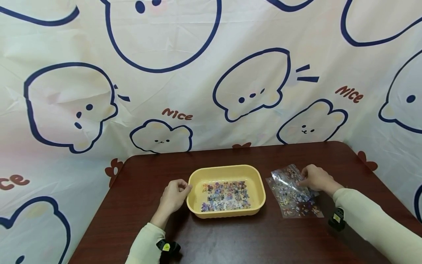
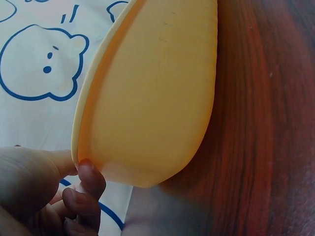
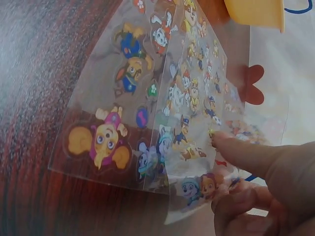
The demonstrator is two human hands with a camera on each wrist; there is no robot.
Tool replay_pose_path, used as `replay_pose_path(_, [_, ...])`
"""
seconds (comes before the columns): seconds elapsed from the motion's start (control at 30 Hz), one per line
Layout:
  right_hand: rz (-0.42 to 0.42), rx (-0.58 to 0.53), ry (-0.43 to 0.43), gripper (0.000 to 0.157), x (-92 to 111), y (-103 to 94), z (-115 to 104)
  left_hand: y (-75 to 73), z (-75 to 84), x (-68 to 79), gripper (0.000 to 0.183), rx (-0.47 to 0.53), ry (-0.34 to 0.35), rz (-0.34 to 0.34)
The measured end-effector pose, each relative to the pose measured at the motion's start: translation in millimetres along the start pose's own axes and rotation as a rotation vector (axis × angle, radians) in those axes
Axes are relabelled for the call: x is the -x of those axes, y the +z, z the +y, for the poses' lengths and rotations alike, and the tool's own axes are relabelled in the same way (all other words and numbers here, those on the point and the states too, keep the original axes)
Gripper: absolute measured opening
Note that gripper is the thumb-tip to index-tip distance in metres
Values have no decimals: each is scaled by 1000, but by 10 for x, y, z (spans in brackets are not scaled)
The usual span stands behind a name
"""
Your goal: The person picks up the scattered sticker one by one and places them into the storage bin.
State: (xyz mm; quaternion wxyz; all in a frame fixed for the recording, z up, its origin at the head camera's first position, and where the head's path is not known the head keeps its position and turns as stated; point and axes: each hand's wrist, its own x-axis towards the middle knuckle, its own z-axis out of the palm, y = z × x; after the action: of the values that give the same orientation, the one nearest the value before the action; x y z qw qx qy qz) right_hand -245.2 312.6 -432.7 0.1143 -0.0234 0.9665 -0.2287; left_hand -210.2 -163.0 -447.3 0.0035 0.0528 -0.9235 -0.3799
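My left hand (image 1: 173, 196) pinches the left rim of a yellow plastic basin (image 1: 258, 196) between thumb and forefinger. In the left wrist view the basin's outer wall (image 2: 147, 98) fills the middle. Small colourful pictures (image 1: 227, 196) lie in rows on the basin's floor. To the basin's right, overlapping clear sticker sheets (image 1: 291, 205) lie on the table. My right hand (image 1: 317, 178) pinches the edge of an upper sheet. Cartoon puppy stickers (image 3: 130, 73) show on these sheets in the right wrist view; how many sheets the fingers hold, I cannot tell.
Dark red-brown wood makes up the table (image 1: 247, 242). A pale cloth (image 1: 204, 88) with cartoon bears hangs behind it and at both sides. Dark bands with a small device (image 1: 168, 246) are on both wrists.
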Motion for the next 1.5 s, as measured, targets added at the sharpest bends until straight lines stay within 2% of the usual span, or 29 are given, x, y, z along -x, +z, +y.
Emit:
replay_pose_path(0.33, [24,-1,34,51,-31,3,106,-4,-3,-3,19,-3,2,4])
replay_pose_path(0.47, [34,5,3,63,-40,-11,135,-6,-2,-4,20,-5,6,6])
replay_pose_path(0.53, [44,1,-25,57,-39,-15,140,-8,-1,-4,20,-6,5,5])
replay_pose_path(0.7, [54,-66,-78,18,-38,13,151,-11,2,-3,20,-2,3,6])
replay_pose_path(1.07, [82,-150,-136,27,10,108,200,-14,14,-3,20,0,-1,-2])
replay_pose_path(1.5, [73,-243,-89,26,42,143,269,-12,20,5,20,3,-8,-9])
